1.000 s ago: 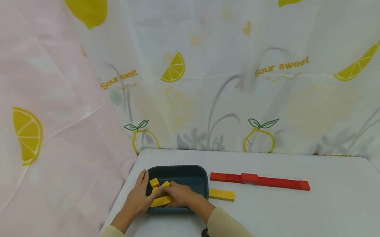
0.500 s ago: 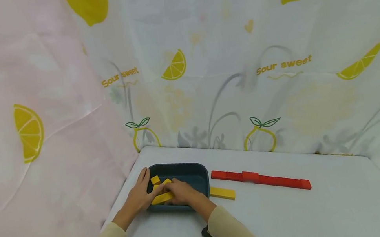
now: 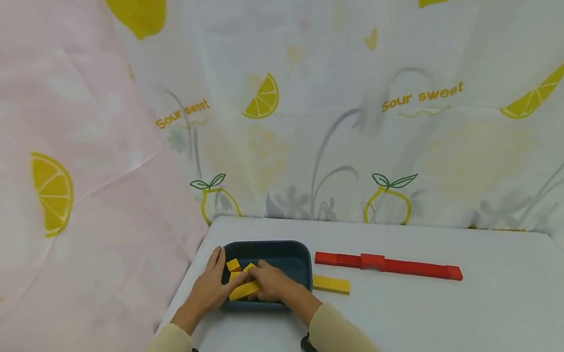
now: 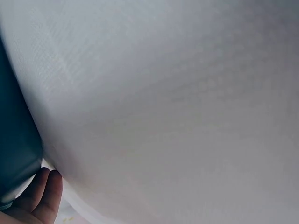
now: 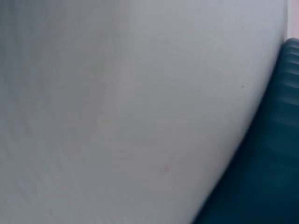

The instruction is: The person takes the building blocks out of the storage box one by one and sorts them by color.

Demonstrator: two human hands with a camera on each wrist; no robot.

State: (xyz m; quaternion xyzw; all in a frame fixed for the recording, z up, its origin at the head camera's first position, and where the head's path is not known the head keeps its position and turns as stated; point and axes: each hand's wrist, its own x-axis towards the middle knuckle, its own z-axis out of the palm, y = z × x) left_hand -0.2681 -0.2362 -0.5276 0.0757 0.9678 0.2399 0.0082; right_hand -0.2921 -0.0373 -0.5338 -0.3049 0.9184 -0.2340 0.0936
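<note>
A dark teal tray (image 3: 292,263) holds several yellow blocks at its left end, among them a small cube (image 3: 233,265) and a longer block (image 3: 244,290). My left hand (image 3: 206,289) holds the tray's left side, fingers along the outer wall and thumb reaching over onto the yellow blocks. Inside the tray, my right hand (image 3: 273,283) has bent fingers around the right end of the longer block; its fingertips are hidden. The left wrist view catches two fingers (image 4: 49,196) beside the tray wall (image 4: 16,126). Only the tray's outer side (image 5: 261,172) appears in the right wrist view.
Just right of the tray, a flat yellow bar (image 3: 332,285) lies on the white tabletop (image 3: 438,327). Beyond it stretches a row of red blocks (image 3: 404,267), end to end. Lemon-printed cloth (image 3: 321,153) hangs behind and at the left.
The head view has shifted slightly, so the tray and blocks appear a little higher and further right. Both hands stay at the tray, with the longer yellow block shifting slightly between them.
</note>
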